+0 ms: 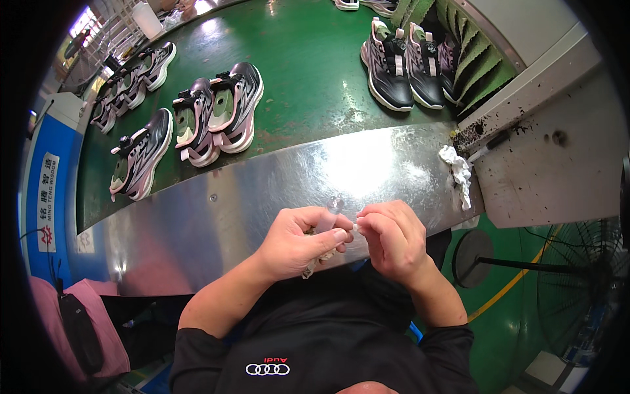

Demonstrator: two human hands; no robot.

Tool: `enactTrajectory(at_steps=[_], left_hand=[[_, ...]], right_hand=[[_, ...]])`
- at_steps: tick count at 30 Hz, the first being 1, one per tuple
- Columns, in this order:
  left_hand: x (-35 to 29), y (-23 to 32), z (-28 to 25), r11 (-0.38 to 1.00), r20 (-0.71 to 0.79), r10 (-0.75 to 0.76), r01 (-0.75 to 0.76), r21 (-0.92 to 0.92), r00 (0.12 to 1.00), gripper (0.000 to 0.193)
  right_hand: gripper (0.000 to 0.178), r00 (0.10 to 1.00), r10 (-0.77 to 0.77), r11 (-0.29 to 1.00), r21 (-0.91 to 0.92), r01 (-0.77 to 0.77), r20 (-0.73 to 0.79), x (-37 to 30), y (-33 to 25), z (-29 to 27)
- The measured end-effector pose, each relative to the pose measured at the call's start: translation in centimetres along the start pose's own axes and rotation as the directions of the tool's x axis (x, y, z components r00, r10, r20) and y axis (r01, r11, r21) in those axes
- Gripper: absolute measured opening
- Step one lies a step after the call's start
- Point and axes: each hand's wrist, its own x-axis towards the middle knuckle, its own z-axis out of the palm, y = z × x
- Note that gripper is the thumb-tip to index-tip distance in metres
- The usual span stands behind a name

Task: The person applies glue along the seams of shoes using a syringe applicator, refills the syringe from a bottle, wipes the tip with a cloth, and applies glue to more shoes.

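Note:
Both hands meet over the near edge of the metal ledge [262,190]. My left hand [292,244] is closed round a small translucent tube [325,222] with a clear round end [335,204] pointing away from me. A crumpled, stained rag [310,268] pokes out below the same hand's fingers. My right hand [395,240] is closed in a pinch just beside the tube, with a tiny whitish bit [356,227] at its fingertips. What that bit is cannot be made out.
Beyond the ledge, a green surface carries several black-and-pink sneakers, including a pair [220,115] at left and another group [405,65] by green flaps [482,62]. A crumpled white tissue [457,172] lies at the ledge's right end, near a metal panel [551,138]. A floor fan [584,269] stands right.

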Motion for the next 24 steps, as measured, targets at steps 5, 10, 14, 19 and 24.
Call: enactTrajectory(at_steps=[5,10,14,19,24], left_hand=[[-0.4,0.0,0.1,1.0,0.03,0.001,-0.002,0.017,1.0,0.017],[-0.6,0.1,0.2,0.999,0.027,0.015,-0.016,0.042,1.0,0.016],[-0.7,0.1,0.2,1.0,0.022,0.017,-0.018,0.009,1.0,0.015],[-0.6,-0.2,-0.4,0.996,0.069,0.056,-0.06,0.063,0.996,0.013],[-0.8,0.8,-0.2,0.979,0.04,0.038,-0.046,0.197,0.998,0.012]], right_hand=[[0.018,1.0,0.019,0.997,0.078,-0.017,-0.016,0.0,-0.5,-0.2],[0.02,0.998,0.059,0.97,0.236,-0.059,0.006,-0.2,-0.6,-0.2],[0.019,0.998,0.069,0.961,0.268,-0.069,0.008,-0.1,-0.9,-0.2],[0.02,0.998,0.036,0.964,0.26,-0.047,0.047,-0.3,-1.1,-0.3],[0.023,0.991,-0.077,0.989,0.131,0.062,0.11,-0.4,-1.6,-0.8]])
